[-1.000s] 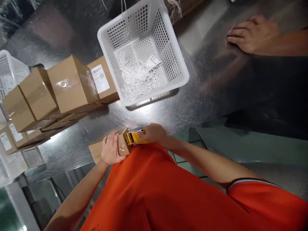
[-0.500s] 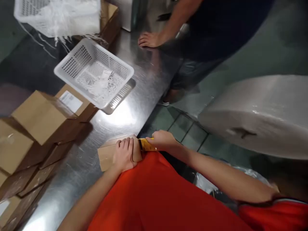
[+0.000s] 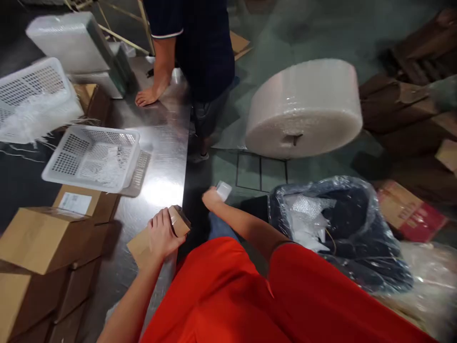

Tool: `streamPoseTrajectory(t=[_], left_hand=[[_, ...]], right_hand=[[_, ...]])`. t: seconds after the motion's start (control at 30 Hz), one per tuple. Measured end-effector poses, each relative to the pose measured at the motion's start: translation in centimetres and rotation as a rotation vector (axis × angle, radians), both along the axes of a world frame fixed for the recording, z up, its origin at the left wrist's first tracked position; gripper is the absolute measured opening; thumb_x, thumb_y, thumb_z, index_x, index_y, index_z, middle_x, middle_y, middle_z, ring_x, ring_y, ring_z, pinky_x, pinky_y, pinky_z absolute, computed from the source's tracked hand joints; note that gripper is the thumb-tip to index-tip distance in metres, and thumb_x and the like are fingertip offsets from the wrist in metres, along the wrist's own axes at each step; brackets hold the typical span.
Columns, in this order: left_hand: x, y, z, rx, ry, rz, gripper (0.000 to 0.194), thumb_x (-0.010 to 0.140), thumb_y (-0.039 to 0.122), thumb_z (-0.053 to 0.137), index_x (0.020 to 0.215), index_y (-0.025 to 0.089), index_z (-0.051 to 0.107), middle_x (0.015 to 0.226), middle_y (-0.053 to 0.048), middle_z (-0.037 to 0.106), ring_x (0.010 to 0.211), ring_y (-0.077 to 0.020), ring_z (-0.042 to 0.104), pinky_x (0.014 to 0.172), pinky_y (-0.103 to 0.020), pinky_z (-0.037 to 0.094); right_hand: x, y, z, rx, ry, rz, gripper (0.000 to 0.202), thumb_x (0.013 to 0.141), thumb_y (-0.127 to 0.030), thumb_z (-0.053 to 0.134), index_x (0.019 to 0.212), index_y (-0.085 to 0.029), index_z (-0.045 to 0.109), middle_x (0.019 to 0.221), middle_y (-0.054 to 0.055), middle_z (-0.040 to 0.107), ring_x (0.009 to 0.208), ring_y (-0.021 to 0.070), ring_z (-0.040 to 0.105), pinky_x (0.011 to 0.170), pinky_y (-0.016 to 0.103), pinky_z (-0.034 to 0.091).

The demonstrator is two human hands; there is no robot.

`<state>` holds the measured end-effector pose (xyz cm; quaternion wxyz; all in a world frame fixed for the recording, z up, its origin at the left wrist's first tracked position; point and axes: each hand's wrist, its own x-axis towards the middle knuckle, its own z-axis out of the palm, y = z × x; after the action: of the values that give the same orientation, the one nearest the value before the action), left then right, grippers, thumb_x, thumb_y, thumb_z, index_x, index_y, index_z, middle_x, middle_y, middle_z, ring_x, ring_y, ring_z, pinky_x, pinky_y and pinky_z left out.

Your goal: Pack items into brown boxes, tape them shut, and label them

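My left hand (image 3: 162,234) is closed over a small brown cardboard box (image 3: 140,245) at the right edge of the metal table. A glossy strip runs across the end of the box that faces right. Off the table's edge, over the floor, my right hand (image 3: 211,197) grips a small pale rectangular thing (image 3: 223,190); its kind is too blurred to name. Most of that hand's fingers are hidden behind its back.
Stacked cardboard boxes (image 3: 39,236) fill the table's left side, below a white plastic basket (image 3: 91,182) with white shreds. A co-worker's hand (image 3: 147,96) rests on the table (image 3: 162,164). Rightward are a bubble-wrap roll (image 3: 303,95) and a lined bin (image 3: 285,209).
The view has swung rightward. My right hand has moved away from the box's end, where it held a yellow and black thing; a pale face shows in it now. My left hand stays on the box.
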<state>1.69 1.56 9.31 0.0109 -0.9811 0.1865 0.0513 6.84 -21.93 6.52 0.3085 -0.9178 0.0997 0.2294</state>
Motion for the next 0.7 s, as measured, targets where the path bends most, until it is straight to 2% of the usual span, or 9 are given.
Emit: streamPoseTrajectory(t=[0.1, 0.17, 0.27, 0.33, 0.4, 0.47, 0.57, 0.63, 0.7], left_hand=[[0.3, -0.2, 0.4, 0.052, -0.07, 0.344, 0.105, 0.067, 0.067, 0.059, 0.141, -0.002, 0.029, 0.121, -0.028, 0.056, 0.108, -0.0424, 0.054, 0.088, -0.052, 0.042], [0.4, -0.1, 1.0, 0.096, -0.055, 0.451, 0.112, 0.069, 0.072, 0.055, 0.146, -0.003, 0.019, 0.121, -0.031, 0.054, 0.104, -0.0444, 0.057, 0.084, -0.054, 0.044], [0.7, 0.1, 2.3, 0.15, 0.065, 0.344, 0.107, 0.071, 0.071, 0.055, 0.151, 0.012, 0.015, 0.143, -0.035, 0.034, 0.106, -0.0474, 0.057, 0.081, -0.057, 0.045], [1.8, 0.1, 3.1, 0.191, 0.114, 0.221, 0.099, 0.07, 0.065, 0.062, 0.15, 0.021, 0.024, 0.154, -0.03, 0.02, 0.119, -0.0504, 0.049, 0.09, -0.065, 0.039], [4.0, -0.1, 3.7, 0.248, 0.249, 0.042, 0.085, 0.07, 0.054, 0.068, 0.143, 0.02, 0.041, 0.15, -0.024, 0.035, 0.128, -0.0462, 0.043, 0.105, -0.066, 0.024], [6.8, -0.4, 3.9, 0.303, 0.461, -0.11, 0.065, 0.065, 0.05, 0.072, 0.122, 0.02, 0.062, 0.126, -0.019, 0.062, 0.121, -0.0393, 0.053, 0.113, -0.058, 0.017], [10.5, -1.2, 3.0, 0.354, 0.699, -0.129, 0.051, 0.054, 0.058, 0.075, 0.091, 0.023, 0.074, 0.093, -0.011, 0.074, 0.099, -0.0348, 0.066, 0.104, -0.05, 0.036], [12.1, -1.6, 2.0, 0.372, 0.817, -0.093, 0.052, 0.049, 0.059, 0.075, 0.088, 0.024, 0.074, 0.092, -0.011, 0.075, 0.093, -0.0356, 0.068, 0.088, -0.047, 0.049], [13.0, -1.9, 1.3, 0.356, 0.902, -0.061, 0.056, 0.044, 0.056, 0.077, 0.091, 0.024, 0.075, 0.095, -0.011, 0.076, 0.088, -0.0347, 0.069, 0.073, -0.042, 0.053]], right_hand=[[-3.2, -5.1, -1.9, -0.118, 0.11, -0.071, 0.034, 0.086, -0.039, 0.061, 0.065, -0.012, 0.064, 0.072, 0.011, 0.067, 0.075, 0.0224, 0.065, 0.065, 0.033, 0.046], [-5.0, -8.1, -2.9, -0.151, 0.127, -0.098, 0.044, 0.09, -0.044, 0.052, 0.061, -0.013, 0.064, 0.072, 0.017, 0.067, 0.075, 0.0277, 0.065, 0.06, 0.034, 0.041], [-7.1, -9.4, -3.3, -0.12, 0.062, -0.123, 0.046, 0.091, -0.047, 0.045, 0.064, -0.016, 0.064, 0.075, 0.017, 0.068, 0.074, 0.0274, 0.064, 0.057, 0.032, 0.035], [-8.2, -8.3, -3.2, -0.067, -0.002, -0.155, 0.046, 0.092, -0.048, 0.041, 0.064, -0.018, 0.063, 0.072, 0.013, 0.067, 0.068, 0.0234, 0.062, 0.055, 0.031, 0.033], [-8.8, -6.5, -3.2, 0.019, -0.074, -0.21, 0.052, 0.093, -0.051, 0.033, 0.061, -0.019, 0.058, 0.065, 0.009, 0.064, 0.061, 0.0193, 0.057, 0.052, 0.028, 0.033], [-9.2, -4.7, -3.3, 0.15, -0.149, -0.29, 0.058, 0.092, -0.059, 0.028, 0.056, -0.02, 0.05, 0.057, 0.005, 0.058, 0.056, 0.0163, 0.052, 0.05, 0.026, 0.032], [-9.6, -3.2, -3.8, 0.313, -0.196, -0.421, 0.059, 0.084, -0.07, 0.033, 0.051, -0.021, 0.042, 0.05, 0.001, 0.048, 0.052, 0.0144, 0.045, 0.048, 0.025, 0.029], [-10.0, -3.0, -4.0, 0.322, -0.177, -0.481, 0.057, 0.081, -0.07, 0.038, 0.05, -0.022, 0.041, 0.05, 0.0, 0.045, 0.052, 0.0143, 0.042, 0.048, 0.026, 0.027], [-10.6, -3.3, -4.1, 0.345, -0.164, -0.576, 0.057, 0.079, -0.07, 0.041, 0.049, -0.022, 0.04, 0.049, -0.001, 0.041, 0.051, 0.0142, 0.04, 0.048, 0.026, 0.025]])
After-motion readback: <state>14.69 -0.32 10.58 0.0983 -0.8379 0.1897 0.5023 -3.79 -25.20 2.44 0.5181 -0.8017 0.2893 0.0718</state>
